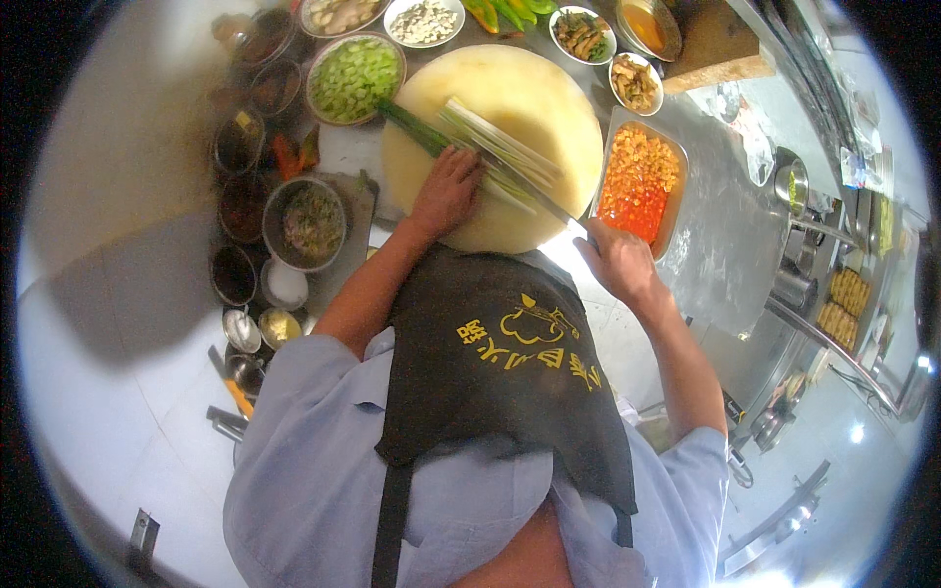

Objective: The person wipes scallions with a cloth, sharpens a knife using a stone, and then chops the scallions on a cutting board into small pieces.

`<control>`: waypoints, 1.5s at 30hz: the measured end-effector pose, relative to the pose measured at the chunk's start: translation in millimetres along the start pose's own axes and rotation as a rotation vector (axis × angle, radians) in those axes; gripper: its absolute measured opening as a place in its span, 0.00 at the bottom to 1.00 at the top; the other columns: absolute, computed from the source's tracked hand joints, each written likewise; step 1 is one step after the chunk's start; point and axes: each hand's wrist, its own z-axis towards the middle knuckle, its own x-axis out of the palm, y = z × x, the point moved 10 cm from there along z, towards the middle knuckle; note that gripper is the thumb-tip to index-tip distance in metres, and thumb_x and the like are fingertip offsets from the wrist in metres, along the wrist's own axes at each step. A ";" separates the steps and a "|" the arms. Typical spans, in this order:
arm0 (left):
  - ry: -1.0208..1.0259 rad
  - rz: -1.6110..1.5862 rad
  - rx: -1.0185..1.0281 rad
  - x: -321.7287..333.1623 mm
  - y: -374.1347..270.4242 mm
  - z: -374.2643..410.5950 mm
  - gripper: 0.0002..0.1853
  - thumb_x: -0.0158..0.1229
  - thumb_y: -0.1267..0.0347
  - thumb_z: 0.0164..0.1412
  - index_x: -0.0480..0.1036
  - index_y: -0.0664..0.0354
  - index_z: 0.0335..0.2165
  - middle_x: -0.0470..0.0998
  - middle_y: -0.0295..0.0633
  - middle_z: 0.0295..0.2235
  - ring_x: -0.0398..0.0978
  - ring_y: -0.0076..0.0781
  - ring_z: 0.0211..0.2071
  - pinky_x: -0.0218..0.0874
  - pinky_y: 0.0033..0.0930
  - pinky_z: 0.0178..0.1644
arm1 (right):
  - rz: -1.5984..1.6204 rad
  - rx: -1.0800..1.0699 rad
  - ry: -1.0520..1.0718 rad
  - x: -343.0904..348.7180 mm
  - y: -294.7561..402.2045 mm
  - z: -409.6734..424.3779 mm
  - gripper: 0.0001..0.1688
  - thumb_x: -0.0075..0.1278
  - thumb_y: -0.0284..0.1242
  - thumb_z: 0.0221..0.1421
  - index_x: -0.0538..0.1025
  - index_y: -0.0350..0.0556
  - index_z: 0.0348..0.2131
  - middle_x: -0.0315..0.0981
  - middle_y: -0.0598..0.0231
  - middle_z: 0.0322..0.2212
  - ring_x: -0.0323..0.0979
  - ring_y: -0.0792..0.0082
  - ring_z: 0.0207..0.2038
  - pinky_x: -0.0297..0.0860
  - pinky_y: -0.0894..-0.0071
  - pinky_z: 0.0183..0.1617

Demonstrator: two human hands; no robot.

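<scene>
On a round, pale chopping board (566, 140) lies a bunch of long green onions (415, 126), with green tops to the left and white stalks (500, 136) to the right. My left hand (450, 187) presses on the bunch, its fingers bent over the stalks. My right hand (621, 261) grips the handle of a knife (540, 195). The blade points up and left across the stalks, its tip end close to my left fingers. Part of the bunch is hidden under the blade and my left hand.
Left of the board stand a bowl of chopped green vegetable (355, 77), a bowl of mixed chopped food (314, 224) and several seasoning containers (234, 273). A metal tray of chopped red and orange food (639, 184) is close to my right hand. Small bowls (636, 83) stand beyond the board.
</scene>
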 end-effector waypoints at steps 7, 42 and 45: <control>0.022 0.018 -0.029 -0.7 -2.2 1.3 0.24 0.58 0.66 0.56 0.75 0.63 0.51 0.71 0.49 0.55 0.63 0.48 0.61 0.45 0.53 0.72 | -0.048 0.042 0.123 -5.0 12.6 35.6 0.16 0.48 0.39 0.65 0.73 0.44 0.42 0.78 0.44 0.29 0.78 0.41 0.35 0.72 0.44 0.39; 0.043 0.044 -0.014 3.3 -4.5 1.5 0.22 0.59 0.69 0.53 0.75 0.61 0.49 0.72 0.46 0.53 0.64 0.45 0.60 0.46 0.52 0.71 | -0.119 0.007 0.151 8.7 -18.8 12.0 0.16 0.48 0.38 0.64 0.73 0.42 0.41 0.78 0.41 0.30 0.77 0.38 0.36 0.71 0.42 0.41; 0.006 0.012 -0.023 -0.9 -5.3 3.3 0.23 0.59 0.70 0.54 0.74 0.60 0.50 0.71 0.46 0.52 0.64 0.45 0.59 0.45 0.52 0.71 | -0.103 0.118 0.066 -1.0 -52.7 -28.2 0.16 0.48 0.37 0.64 0.73 0.43 0.41 0.78 0.42 0.30 0.77 0.39 0.35 0.72 0.44 0.39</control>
